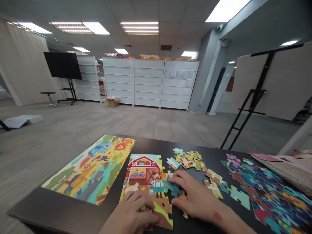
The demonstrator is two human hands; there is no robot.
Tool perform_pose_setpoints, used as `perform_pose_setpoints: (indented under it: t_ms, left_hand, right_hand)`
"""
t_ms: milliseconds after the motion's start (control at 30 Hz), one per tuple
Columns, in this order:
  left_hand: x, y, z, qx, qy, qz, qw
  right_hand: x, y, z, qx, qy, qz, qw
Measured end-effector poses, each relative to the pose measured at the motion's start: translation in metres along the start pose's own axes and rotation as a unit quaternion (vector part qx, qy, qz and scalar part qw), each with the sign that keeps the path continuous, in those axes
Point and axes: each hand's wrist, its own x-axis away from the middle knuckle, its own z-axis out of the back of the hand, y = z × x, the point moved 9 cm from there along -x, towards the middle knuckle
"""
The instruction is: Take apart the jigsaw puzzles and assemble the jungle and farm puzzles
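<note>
Left hand [129, 216]: fingers curled and pressed together over the lower edge of the farm jigsaw puzzle [143, 182], with whatever lies beneath them partly hidden. Right hand [195, 195]: fingers spread, the fingertips on a teal jigsaw piece [173, 188] at the puzzle's right edge. The puzzle lies part-assembled on the black worktop [56, 208], showing a red barn and a farmer. Just beside it: a loose cluster of farm pieces [188, 159], with further pieces scattered near the right hand. To the left, well apart from the hands: one assembled jungle-animal puzzle [90, 169]. To the right: a heap of dark multicoloured pieces [265, 191], touching a quilted beige fabric pouch with a pink flap [285, 172], contents not visible. Beyond the worktop, on the grey carpeted floor: an open cardboard box [112, 102] with something pale in its top, too small to identify, standing before white shelving units [148, 81]. Far left: a wall-sized black screen on a stand [62, 65].
</note>
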Motion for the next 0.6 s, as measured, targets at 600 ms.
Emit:
perform_pose_setpoints:
  t_ms: [600]
  left_hand:
    - [-0.014, 0.025, 0.020, -0.025, -0.043, -0.049, 0.998]
  right_hand:
    - [-0.003, 0.033, 0.029, -0.099, 0.001, -0.012, 0.995]
